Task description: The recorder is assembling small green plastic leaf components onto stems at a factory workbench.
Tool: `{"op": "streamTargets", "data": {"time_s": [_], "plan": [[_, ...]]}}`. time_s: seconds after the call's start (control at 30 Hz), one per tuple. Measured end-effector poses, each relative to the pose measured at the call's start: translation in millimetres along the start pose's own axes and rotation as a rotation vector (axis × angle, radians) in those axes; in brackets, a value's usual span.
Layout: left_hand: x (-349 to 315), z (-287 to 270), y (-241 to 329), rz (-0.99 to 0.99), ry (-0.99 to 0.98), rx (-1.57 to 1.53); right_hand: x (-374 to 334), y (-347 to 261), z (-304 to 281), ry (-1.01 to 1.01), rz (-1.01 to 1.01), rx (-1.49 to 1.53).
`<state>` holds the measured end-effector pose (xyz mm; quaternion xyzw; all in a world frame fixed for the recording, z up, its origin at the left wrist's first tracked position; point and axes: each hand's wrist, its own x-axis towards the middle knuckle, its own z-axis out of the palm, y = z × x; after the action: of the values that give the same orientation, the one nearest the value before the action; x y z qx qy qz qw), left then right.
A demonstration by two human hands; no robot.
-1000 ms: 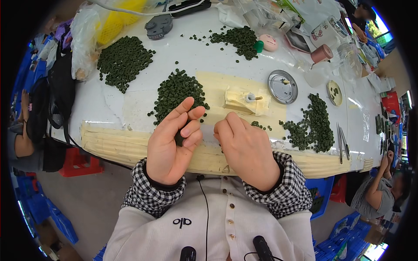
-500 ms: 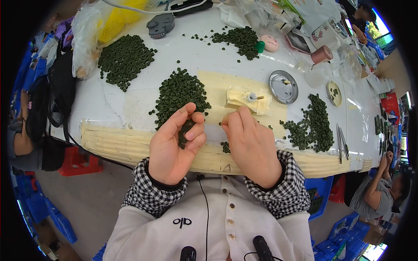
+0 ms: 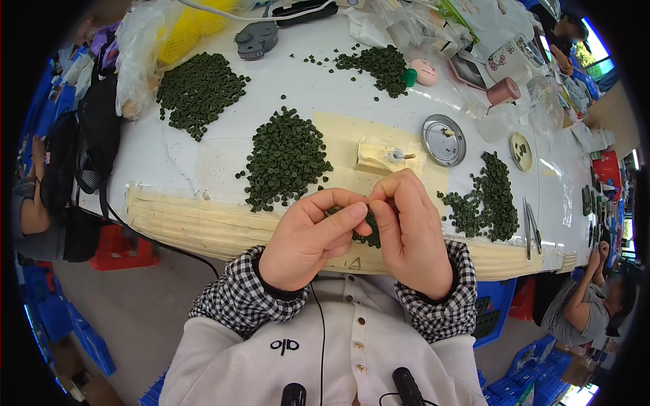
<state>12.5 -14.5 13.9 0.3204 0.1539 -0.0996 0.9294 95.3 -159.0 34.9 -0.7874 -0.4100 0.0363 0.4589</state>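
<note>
My left hand (image 3: 308, 237) is closed, its thumb and forefinger pinched near the fingertips of my right hand (image 3: 414, 233). Dark green bits show in the gap of my left fingers, where small round pieces lie curled in. My right hand is also pinched, touching the left fingertips; what it grips is too small to make out. Below the meeting fingers lies a small cluster of green pieces (image 3: 369, 237), partly hidden. Just beyond my hands stands a cream-taped block (image 3: 376, 157) with a metal pin. A large heap of green round pieces (image 3: 284, 159) lies beyond my left hand.
More green heaps lie at the far left (image 3: 200, 95), far middle (image 3: 382, 68) and right (image 3: 497, 196). A round metal tin lid (image 3: 443, 140), tweezers (image 3: 531, 227), a thread spool (image 3: 502, 91) and a grey device (image 3: 257, 40) sit around. Other people work at both sides.
My left hand has moved right and turned over, its fingertips now meeting those of my right hand. My right hand has shifted slightly right. The heap beyond my left hand is more exposed.
</note>
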Motion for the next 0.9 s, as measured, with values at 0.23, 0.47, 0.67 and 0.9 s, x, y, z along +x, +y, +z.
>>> {"op": "streamTargets", "data": {"time_s": [0.23,0.47,0.67,0.9], "plan": [[4.2,-3.2,-6.1,0.1,0.036,0.008,-2.5,-6.8,-2.1,0.117,0.137,0.079],[4.9,-1.4,-3.5,0.108,0.032,-0.055,-1.7,8.2,-2.4,0.162,-0.139,0.051],[5.4,-5.4,-5.0,0.095,-0.015,-0.006,-1.9,0.6,-3.5,0.103,0.009,0.169],[6.4,-3.7,-4.0,0.087,-0.034,0.014,-2.1,1.1,3.2,0.17,-0.047,0.023]]}}
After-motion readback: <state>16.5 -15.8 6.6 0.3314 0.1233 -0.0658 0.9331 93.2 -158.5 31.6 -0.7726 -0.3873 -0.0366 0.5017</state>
